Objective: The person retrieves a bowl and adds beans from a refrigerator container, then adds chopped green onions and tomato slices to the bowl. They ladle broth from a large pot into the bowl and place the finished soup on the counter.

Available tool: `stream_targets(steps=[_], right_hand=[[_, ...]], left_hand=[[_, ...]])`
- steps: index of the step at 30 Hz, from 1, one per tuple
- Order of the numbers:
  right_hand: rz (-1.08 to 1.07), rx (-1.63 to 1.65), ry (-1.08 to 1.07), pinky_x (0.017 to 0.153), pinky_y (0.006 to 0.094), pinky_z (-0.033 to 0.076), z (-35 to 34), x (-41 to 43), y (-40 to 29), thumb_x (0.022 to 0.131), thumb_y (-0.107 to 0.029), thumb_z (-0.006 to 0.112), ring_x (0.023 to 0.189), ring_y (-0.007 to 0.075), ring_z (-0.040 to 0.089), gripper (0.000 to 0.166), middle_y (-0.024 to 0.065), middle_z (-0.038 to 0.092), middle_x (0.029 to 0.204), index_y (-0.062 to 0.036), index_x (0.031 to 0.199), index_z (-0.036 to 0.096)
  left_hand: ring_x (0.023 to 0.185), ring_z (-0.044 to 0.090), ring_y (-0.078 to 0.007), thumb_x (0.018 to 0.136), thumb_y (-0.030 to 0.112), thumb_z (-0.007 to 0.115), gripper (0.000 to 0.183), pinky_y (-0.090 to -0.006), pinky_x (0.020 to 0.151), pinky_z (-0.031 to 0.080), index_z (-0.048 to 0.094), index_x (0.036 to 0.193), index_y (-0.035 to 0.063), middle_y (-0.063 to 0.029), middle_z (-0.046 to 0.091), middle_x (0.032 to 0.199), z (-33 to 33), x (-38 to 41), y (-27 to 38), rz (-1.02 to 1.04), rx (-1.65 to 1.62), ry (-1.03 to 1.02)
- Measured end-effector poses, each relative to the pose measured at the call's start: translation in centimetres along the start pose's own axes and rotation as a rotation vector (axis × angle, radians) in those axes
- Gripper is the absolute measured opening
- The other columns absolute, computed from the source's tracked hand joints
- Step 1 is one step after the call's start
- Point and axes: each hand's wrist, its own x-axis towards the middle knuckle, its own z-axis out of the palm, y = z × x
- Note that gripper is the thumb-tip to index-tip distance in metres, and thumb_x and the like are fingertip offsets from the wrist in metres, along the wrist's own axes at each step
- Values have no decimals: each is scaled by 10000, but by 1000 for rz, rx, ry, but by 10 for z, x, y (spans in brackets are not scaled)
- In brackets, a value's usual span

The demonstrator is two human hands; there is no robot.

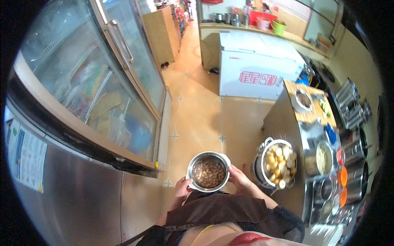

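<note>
Both my hands carry a round metal pot (pixel 191 166) with white side handles, in front of my brown apron. Brown beans or nuts (pixel 210 174) lie inside it, seemingly in liquid. My left hand (pixel 183 186) grips the handle on the left, its thumb at the rim. On the other side, my right hand (pixel 241 179) holds the right handle. To the right stands a large white-rimmed container (pixel 263 172) heaped with pale, peeled root vegetables (pixel 279 161).
A glass-door refrigerator (pixel 132 77) stands close on the left above steel panels. At right, a steel counter (pixel 311 132) bears a cutting board (pixel 297 84), another pot (pixel 303 101) and several food containers. A white chest freezer (pixel 251 66) stands ahead across the tiled floor (pixel 200 120).
</note>
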Motion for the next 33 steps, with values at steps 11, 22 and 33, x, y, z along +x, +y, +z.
stream_targets(steps=[11, 22, 33], right_hand=[[-108, 137, 198, 882, 369, 369, -32, 170, -131, 881, -323, 437, 1076, 185, 433, 491, 70, 448, 1208, -76, 1289, 320], [-218, -22, 265, 913, 320, 357, -157, 323, -314, 896, -372, 401, 1059, 147, 453, 502, 60, 460, 1198, -71, 1291, 327], [-427, -153, 609, 967, 353, 308, -332, 430, -449, 912, -370, 358, 1138, 228, 412, 476, 113, 449, 1225, -20, 1229, 408]], left_hand=[[846, 575, -169, 846, 185, 534, 311, -330, 770, 500, 461, 1098, 19, -64, 564, 968, 4, 217, 134, -203, -105, -113], [935, 565, -273, 869, 141, 472, 327, -411, 777, 507, 400, 1153, -4, -156, 531, 1079, 82, 481, 205, -254, -266, -283], [985, 537, -262, 872, 195, 473, 339, -422, 817, 469, 411, 1163, 32, -129, 518, 1119, 188, 733, 272, -180, -249, -431]])
